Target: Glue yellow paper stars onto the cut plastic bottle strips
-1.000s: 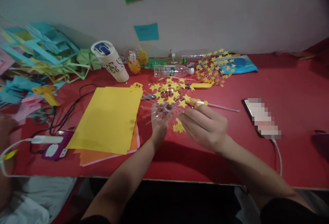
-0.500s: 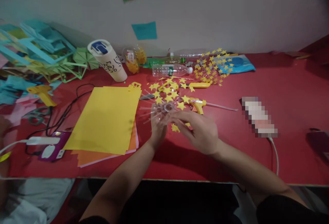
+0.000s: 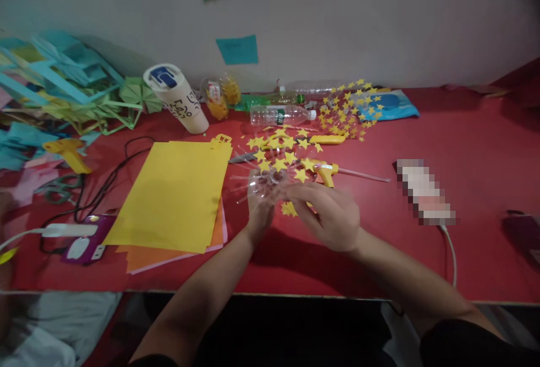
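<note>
A clear plastic piece (image 3: 277, 176) with thin strips fanning out, several tipped with yellow stars, is held over the red table. My left hand (image 3: 260, 204) is wrapped round it from below left. From the right, my right hand (image 3: 327, 212) pinches at its near edge; what lies between those fingertips is blurred. A few loose yellow stars (image 3: 289, 208) show beneath my hands. Behind the piece lie a yellow glue gun (image 3: 325, 172), a yellow-handled cutter (image 3: 328, 139) and a dark blade (image 3: 242, 157).
Yellow paper sheets (image 3: 177, 193) lie left of my hands. Behind are a white tumbler (image 3: 185, 105), a clear bottle (image 3: 280, 115) and a second star-covered piece (image 3: 348, 111). A phone (image 3: 426, 191) is at the right. Another person's arm (image 3: 5, 277) shows at far left.
The starred strips have turned slightly and shifted a little to the right. Both hands stay on the plastic piece, almost in place.
</note>
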{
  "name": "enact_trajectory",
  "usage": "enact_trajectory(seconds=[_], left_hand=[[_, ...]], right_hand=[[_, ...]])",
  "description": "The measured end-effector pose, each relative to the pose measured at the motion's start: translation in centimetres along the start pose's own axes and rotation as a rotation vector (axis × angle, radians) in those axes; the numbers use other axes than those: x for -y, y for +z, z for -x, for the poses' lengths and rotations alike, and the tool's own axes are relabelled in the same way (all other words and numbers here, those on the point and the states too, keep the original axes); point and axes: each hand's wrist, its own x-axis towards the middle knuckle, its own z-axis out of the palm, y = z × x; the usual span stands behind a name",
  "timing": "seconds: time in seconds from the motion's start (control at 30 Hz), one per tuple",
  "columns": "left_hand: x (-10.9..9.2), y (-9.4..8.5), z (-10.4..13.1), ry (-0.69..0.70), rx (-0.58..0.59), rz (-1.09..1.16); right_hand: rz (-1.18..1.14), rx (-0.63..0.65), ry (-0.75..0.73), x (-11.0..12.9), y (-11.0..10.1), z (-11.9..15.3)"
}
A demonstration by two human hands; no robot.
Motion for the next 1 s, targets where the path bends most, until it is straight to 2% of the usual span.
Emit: enact_trajectory(seconds=[0.13,0.37,0.53,0.63,0.73,0.87,1.0], left_hand=[[-0.2,0.2,-0.1,-0.006,-0.017,-0.011],[-1.3,0.6,0.1,0.014,0.015,-0.052],[-0.8,0.5,-0.2,0.047,-0.011,-0.015],[-0.3,0.2,-0.6,0.097,-0.042,-0.005],[-0.1,0.0,-0.9,0.135,-0.062,-0.003],[-0.6,0.2,-0.9,0.145,-0.057,-0.013],[-0.9,0.4,-0.8,0.130,-0.079,-0.022]], right_hand=[[0.063,-0.016,-0.095,-0.2,0.2,0.0],[0.100,-0.004,-0.128,-0.6,0.4,0.5],[0.195,-0.025,-0.158,-0.5,-0.7,0.2],[0.214,-0.055,-0.132,0.0,-2.0,-0.5],[0.206,0.039,-0.017,0.1,-2.8,-1.1],[0.228,0.176,0.060,-0.5,-1.9,-0.9],[0.226,0.141,0.032,-0.8,-0.3,-0.4]])
